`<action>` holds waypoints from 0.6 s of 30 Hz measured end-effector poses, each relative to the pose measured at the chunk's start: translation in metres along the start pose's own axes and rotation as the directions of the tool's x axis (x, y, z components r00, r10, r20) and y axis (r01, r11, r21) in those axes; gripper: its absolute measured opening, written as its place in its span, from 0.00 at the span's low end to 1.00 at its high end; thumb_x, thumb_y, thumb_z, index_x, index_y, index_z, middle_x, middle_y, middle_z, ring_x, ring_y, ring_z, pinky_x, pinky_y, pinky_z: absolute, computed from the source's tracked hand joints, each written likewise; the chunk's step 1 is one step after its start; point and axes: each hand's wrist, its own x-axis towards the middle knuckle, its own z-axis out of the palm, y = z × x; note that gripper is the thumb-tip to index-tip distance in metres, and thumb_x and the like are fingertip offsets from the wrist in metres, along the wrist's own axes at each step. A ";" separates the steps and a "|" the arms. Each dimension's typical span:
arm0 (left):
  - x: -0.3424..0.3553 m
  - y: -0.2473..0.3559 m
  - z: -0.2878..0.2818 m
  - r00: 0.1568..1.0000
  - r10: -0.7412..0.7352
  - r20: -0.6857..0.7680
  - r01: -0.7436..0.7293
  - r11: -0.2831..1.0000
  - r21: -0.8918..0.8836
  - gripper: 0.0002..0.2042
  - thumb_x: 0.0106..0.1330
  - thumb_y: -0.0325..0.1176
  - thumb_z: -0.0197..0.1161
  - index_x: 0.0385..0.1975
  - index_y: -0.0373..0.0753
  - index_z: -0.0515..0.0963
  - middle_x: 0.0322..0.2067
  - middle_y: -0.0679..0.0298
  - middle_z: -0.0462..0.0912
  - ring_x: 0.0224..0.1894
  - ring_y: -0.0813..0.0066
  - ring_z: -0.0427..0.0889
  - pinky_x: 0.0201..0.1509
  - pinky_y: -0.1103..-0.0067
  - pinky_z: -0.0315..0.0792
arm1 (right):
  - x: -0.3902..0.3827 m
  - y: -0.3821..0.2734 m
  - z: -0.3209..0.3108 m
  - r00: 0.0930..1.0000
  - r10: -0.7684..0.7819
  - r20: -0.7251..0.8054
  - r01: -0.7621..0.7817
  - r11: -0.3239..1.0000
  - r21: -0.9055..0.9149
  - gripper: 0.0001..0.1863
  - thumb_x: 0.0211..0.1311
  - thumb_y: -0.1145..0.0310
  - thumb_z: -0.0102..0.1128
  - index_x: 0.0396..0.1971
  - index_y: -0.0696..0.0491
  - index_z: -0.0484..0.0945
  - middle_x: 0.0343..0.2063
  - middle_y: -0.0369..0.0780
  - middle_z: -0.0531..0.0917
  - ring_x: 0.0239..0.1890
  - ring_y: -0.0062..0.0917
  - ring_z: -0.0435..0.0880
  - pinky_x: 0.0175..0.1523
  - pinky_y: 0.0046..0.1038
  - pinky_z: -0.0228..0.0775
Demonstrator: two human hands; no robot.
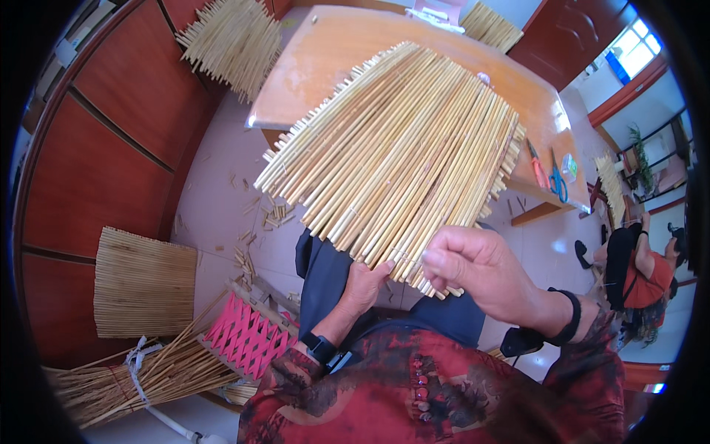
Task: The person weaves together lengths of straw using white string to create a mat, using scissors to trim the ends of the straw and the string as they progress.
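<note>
A mat of straw-coloured reed stalks (403,148), laid side by side, slopes from my lap onto the wooden table. Its stalk ends are uneven, and thin thread lines cross it near my end. My left hand (364,287) grips the mat's near edge, thumb on top and fingers underneath, mostly hidden. Just above the near right corner is my right hand (473,266), its fingers curled in a pinch. What the pinch holds, perhaps a thread, is too fine to make out.
The table (310,70) bears red-handled pliers (538,172), blue scissors (558,177) and a small clear box (569,167). Other mats (146,283) lean around. Reed bundles (111,381) and a pink-laced stool (248,333) stand left; cut stalk bits (277,213) litter the floor. Another person (645,274) sits right.
</note>
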 end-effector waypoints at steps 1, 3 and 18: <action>0.001 0.000 -0.002 1.000 0.015 0.009 -0.015 1.000 0.005 0.16 0.57 0.24 0.55 0.46 0.31 0.69 0.37 0.62 0.75 0.35 0.78 0.75 0.36 0.83 0.70 | 0.001 0.001 -0.005 1.000 -0.017 0.000 0.017 1.000 -0.008 0.11 0.62 0.67 0.49 0.25 0.59 0.74 0.22 0.33 0.74 0.27 0.13 0.71 0.34 0.16 0.63; -0.001 0.001 -0.003 0.996 -0.007 0.085 0.016 0.995 -0.100 0.20 0.57 0.21 0.52 0.51 0.34 0.63 0.47 0.59 0.71 0.48 0.69 0.73 0.51 0.73 0.70 | -0.005 0.003 -0.021 0.972 -0.223 -0.069 0.203 0.954 -0.220 0.10 0.59 0.68 0.51 0.25 0.59 0.75 0.24 0.34 0.76 0.30 0.15 0.73 0.38 0.18 0.64; -0.018 0.032 0.006 0.966 -0.247 0.075 0.221 0.941 0.256 0.17 0.63 0.37 0.50 0.43 0.28 0.68 0.32 0.53 0.79 0.32 0.66 0.80 0.37 0.75 0.76 | -0.106 0.004 -0.123 0.955 0.010 -0.297 -0.125 0.919 -0.373 0.09 0.51 0.67 0.59 0.20 0.57 0.75 0.17 0.31 0.73 0.22 0.12 0.70 0.28 0.17 0.61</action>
